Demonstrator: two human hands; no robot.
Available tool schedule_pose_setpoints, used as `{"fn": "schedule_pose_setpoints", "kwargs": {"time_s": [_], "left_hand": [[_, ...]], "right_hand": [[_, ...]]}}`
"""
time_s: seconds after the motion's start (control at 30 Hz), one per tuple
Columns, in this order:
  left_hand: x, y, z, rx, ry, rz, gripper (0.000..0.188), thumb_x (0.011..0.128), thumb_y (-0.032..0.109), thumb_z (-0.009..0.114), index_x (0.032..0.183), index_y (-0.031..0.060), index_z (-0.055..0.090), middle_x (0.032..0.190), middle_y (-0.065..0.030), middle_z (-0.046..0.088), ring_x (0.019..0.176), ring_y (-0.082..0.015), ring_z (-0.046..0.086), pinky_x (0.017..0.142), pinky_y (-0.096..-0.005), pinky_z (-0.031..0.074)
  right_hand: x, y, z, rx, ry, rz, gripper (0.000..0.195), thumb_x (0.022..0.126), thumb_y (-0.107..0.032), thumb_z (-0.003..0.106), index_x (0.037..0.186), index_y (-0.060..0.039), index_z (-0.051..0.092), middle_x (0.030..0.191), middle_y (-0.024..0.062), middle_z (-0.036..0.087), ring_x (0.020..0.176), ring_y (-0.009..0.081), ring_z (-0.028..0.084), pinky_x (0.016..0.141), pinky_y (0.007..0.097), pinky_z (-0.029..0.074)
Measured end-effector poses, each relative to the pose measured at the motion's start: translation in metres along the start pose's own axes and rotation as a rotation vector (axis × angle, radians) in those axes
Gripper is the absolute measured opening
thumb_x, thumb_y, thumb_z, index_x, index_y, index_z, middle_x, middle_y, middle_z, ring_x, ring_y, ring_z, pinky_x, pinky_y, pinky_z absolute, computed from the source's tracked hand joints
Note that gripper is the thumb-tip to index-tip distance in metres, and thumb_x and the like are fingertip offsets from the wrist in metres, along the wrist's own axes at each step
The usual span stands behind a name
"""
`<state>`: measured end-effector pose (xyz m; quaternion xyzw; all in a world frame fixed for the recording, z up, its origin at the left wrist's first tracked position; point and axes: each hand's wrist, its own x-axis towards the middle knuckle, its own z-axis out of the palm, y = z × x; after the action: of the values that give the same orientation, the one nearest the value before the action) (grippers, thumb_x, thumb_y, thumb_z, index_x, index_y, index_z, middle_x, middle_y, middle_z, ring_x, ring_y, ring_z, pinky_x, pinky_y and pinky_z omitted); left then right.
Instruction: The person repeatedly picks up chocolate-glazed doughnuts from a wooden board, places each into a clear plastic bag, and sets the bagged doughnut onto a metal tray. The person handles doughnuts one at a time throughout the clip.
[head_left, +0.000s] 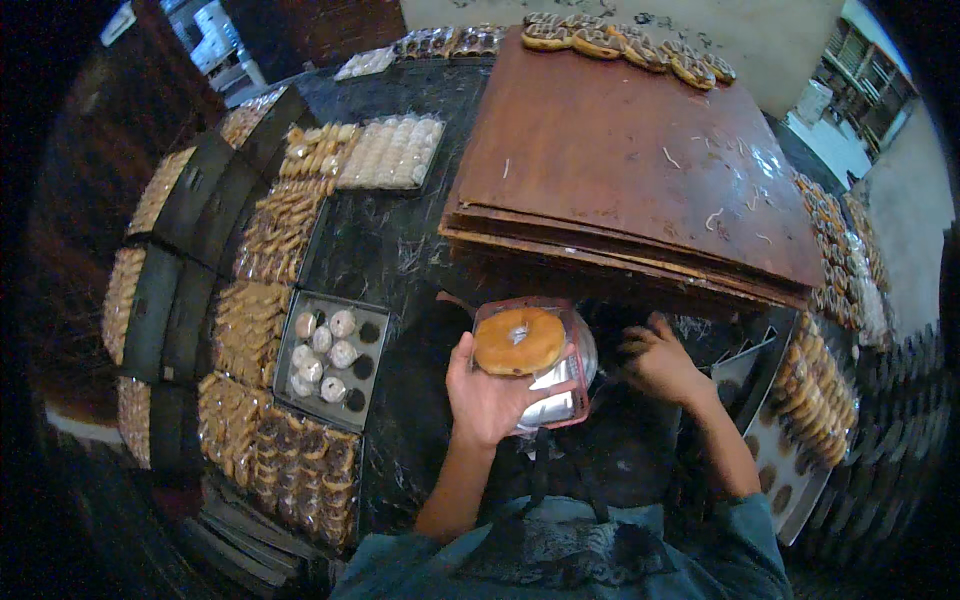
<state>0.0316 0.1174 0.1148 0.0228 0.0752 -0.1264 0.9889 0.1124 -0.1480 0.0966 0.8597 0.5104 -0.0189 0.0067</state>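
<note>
My left hand (486, 405) holds a ring doughnut (540, 352) with a smooth golden-brown top, its thumb at the doughnut's left side. Beneath the doughnut and fingers lies a stack of clear plastic bags (553, 401) in a reddish-edged holder (581, 416). To the right, my right hand (664, 367) is slightly blurred, with fingers apart and bent toward the left. No item shows in it. It hovers beside the dark space below a stack of brown boards (630, 165).
Iced doughnuts (637, 49) sit on the boards' far end. At left, a metal tray (379, 330) holds several powdered doughnuts (343, 354), among rows of wrapped pastries (277, 232). Another tray (795, 457) with dark round marks stands at right beside packed doughnuts (817, 390).
</note>
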Motion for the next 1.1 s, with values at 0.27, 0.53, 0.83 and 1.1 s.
{"fn": "schedule_pose_setpoints", "kwargs": {"time_s": [0.27, 0.53, 0.83, 1.1], "left_hand": [[-0.01, -0.03, 0.026, -0.05, -0.207, -0.204, 0.065, 0.089, 0.051, 0.036, 0.136, 0.0061, 0.03, 0.137, -0.0165, 0.035, 0.123, -0.0351, 0.037, 0.096, -0.0614, 0.03], [-0.003, -0.048, -0.01, 0.836, 0.026, 0.262, 0.009, 0.082, 0.004, 0.06, 0.091, 0.0026, 0.061, 0.114, -0.0118, 0.052, 0.107, -0.0193, 0.05, 0.094, -0.036, 0.039], [-0.009, -0.078, -0.034, 1.323, -0.129, 0.568, 0.01, 0.077, 0.001, 0.066, 0.085, 0.006, 0.062, 0.107, -0.0099, 0.051, 0.1, -0.0195, 0.05, 0.088, -0.0314, 0.04], [0.028, -0.13, -0.087, 1.151, 0.293, 0.214, 0.012, 0.082, 0.002, 0.06, 0.093, 0.0017, 0.058, 0.081, -0.0037, 0.059, 0.075, -0.0112, 0.054, 0.07, -0.0248, 0.044]], "right_hand": [[0.039, -0.072, -0.085, 0.631, 0.838, -0.023, 0.025, 0.069, -0.009, 0.071, 0.091, -0.0036, 0.06, 0.103, 0.0137, 0.058, 0.102, 0.0334, 0.054, 0.083, 0.04, 0.047], [-0.005, -0.08, -0.074, 1.229, 0.921, 0.395, 0.005, 0.085, -0.005, 0.056, 0.086, -0.0001, 0.057, 0.089, 0.0117, 0.063, 0.082, 0.0198, 0.061, 0.075, 0.0289, 0.047], [-0.082, -0.093, -0.026, 0.86, 1.147, 0.578, 0.008, 0.079, -0.009, 0.064, 0.082, -0.0048, 0.057, 0.09, 0.012, 0.059, 0.088, 0.0256, 0.058, 0.079, 0.0349, 0.046], [-0.099, -0.07, 0.08, 1.499, 1.039, 1.081, 0.005, 0.085, -0.004, 0.055, 0.085, 0.0007, 0.056, 0.074, 0.0012, 0.055, 0.061, 0.0066, 0.051, 0.055, 0.0222, 0.042]]}}
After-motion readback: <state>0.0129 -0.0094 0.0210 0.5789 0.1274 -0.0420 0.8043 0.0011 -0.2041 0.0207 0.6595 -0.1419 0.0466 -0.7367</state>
